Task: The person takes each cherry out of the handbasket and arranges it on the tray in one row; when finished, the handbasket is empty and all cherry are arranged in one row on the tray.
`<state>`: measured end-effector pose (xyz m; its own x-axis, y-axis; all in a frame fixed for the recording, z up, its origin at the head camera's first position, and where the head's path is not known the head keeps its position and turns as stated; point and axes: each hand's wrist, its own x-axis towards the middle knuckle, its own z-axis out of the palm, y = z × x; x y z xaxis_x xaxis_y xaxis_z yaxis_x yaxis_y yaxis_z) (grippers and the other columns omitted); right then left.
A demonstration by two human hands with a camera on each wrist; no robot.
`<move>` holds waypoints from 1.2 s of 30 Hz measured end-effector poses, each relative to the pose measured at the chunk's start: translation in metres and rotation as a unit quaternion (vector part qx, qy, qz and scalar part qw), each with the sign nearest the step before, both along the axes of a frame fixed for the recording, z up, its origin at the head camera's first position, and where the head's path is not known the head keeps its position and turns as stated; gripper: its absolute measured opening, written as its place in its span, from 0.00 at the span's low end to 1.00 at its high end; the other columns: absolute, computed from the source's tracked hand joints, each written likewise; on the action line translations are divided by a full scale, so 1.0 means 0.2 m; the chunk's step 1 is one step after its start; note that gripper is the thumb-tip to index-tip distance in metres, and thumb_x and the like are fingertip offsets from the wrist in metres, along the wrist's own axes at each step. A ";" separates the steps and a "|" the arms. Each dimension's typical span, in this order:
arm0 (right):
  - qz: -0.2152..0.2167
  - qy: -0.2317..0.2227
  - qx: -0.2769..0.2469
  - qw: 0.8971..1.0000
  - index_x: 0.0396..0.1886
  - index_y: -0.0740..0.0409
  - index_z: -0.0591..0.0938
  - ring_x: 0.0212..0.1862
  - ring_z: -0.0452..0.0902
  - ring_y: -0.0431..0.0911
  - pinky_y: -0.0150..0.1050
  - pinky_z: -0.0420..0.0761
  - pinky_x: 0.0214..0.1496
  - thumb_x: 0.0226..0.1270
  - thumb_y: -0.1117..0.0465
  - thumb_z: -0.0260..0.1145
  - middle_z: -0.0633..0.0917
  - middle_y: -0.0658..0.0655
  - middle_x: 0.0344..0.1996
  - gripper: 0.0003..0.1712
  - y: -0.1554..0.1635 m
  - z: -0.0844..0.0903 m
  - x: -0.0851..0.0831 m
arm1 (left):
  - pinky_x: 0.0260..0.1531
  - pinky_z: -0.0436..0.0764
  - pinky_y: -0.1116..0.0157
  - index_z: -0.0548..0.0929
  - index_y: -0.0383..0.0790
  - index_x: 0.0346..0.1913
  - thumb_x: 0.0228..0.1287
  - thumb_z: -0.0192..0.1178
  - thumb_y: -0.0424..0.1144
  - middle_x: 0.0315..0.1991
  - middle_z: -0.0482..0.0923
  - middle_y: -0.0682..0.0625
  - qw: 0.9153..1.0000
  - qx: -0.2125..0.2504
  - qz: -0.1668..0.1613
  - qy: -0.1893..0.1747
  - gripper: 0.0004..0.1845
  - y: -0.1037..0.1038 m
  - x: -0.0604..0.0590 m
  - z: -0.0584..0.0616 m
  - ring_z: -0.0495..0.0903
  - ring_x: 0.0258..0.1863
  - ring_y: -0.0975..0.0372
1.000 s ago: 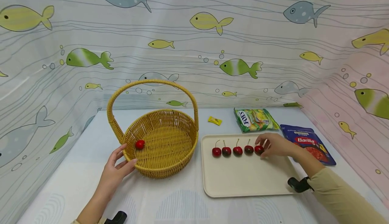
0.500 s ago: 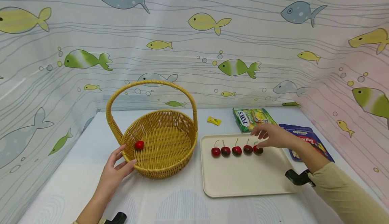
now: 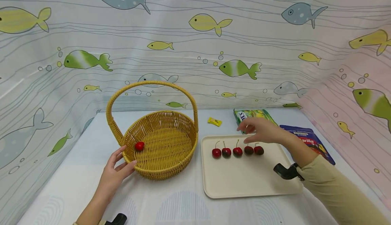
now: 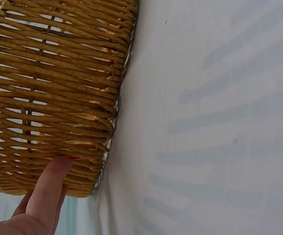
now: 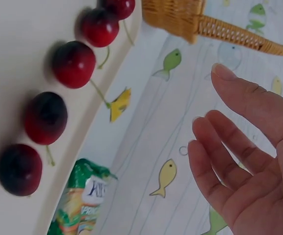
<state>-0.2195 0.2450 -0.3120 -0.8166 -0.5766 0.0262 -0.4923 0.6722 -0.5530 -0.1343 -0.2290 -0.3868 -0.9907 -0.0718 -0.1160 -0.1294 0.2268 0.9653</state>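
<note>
My left hand (image 3: pixel 114 174) touches the left side of a yellow wicker basket (image 3: pixel 163 174) with a tall hoop handle, fingers spread along its wall. In the left wrist view, a fingertip presses the basket weave (image 4: pixel 48 112). Inside the basket, near the left wall, lies a small round red fruit (image 3: pixel 139 146). Over the back edge of a cream tray (image 3: pixel 238 184) hovers my right hand (image 3: pixel 264 130), empty, with thumb and fingers apart. Several dark red cherries (image 3: pixel 237 151) with stems lie in a row on the tray; in the right wrist view the hand is apart from the cherries (image 5: pixel 73 64).
Behind the tray lies a green Fox's candy bag (image 3: pixel 263 113), partly hidden by my right hand. A blue Barilla pouch (image 3: pixel 316 145) is at the right, and a small yellow wrapped candy (image 3: pixel 215 121) lies between basket and bag. A fish-patterned curtain (image 3: pixel 183 62) surrounds the table.
My right hand has let go of the rightmost cherry, lifted and moved left over the tray's back edge. That cherry stays at the row's right end. The left hand keeps its place at the basket.
</note>
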 end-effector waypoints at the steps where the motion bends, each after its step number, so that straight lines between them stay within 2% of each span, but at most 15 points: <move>1: 0.006 -0.001 -0.006 1.000 0.44 0.55 0.80 0.42 0.78 0.49 0.46 0.79 0.47 0.50 0.63 0.75 0.80 0.49 0.39 0.20 -0.01 0.01 0.00 | 0.43 0.79 0.69 0.46 0.46 0.73 0.64 0.60 0.42 0.69 0.42 0.34 1.000 0.001 0.000 0.000 0.42 0.00 0.00 0.00 0.60 0.62 0.43; 8: 0.043 0.004 -0.019 0.999 0.45 0.55 0.79 0.42 0.78 0.46 0.42 0.80 0.46 0.51 0.63 0.74 0.80 0.50 0.41 0.20 -0.11 0.05 -0.01 | 0.42 0.79 0.69 0.46 0.46 0.73 0.64 0.60 0.41 0.70 0.42 0.34 1.000 0.004 0.004 -0.002 0.42 0.00 0.00 0.00 0.60 0.62 0.43; 17: 0.086 0.012 -0.033 0.996 0.45 0.54 0.79 0.43 0.77 0.47 0.41 0.79 0.47 0.52 0.64 0.73 0.80 0.49 0.42 0.19 -0.27 0.12 -0.03 | 0.43 0.79 0.69 0.45 0.49 0.74 0.63 0.61 0.43 0.70 0.41 0.36 1.000 0.002 0.008 -0.023 0.43 0.00 0.00 0.00 0.59 0.63 0.45; 24: 0.133 0.011 -0.055 0.990 0.44 0.55 0.79 0.42 0.76 0.43 0.40 0.79 0.48 0.52 0.66 0.73 0.80 0.48 0.42 0.19 -0.41 0.11 -0.06 | 0.42 0.79 0.69 0.45 0.48 0.73 0.63 0.60 0.42 0.71 0.40 0.35 1.000 0.007 0.007 -0.019 0.43 0.00 0.00 0.00 0.59 0.63 0.44; 30: 0.159 0.009 -0.058 0.986 0.45 0.57 0.79 0.42 0.77 0.45 0.37 0.78 0.48 0.52 0.66 0.73 0.80 0.49 0.41 0.19 -0.52 0.12 -0.07 | 0.42 0.79 0.69 0.45 0.48 0.73 0.63 0.60 0.42 0.70 0.40 0.35 1.000 0.004 0.006 -0.018 0.43 0.00 0.00 0.00 0.59 0.63 0.43; 36: 0.186 0.003 -0.061 0.981 0.44 0.58 0.79 0.42 0.77 0.44 0.36 0.79 0.47 0.52 0.68 0.73 0.80 0.50 0.41 0.19 -0.64 0.12 -0.08 | 0.42 0.79 0.69 0.45 0.47 0.73 0.64 0.60 0.43 0.70 0.41 0.34 1.000 -0.001 0.007 -0.011 0.43 0.00 0.00 0.00 0.59 0.63 0.43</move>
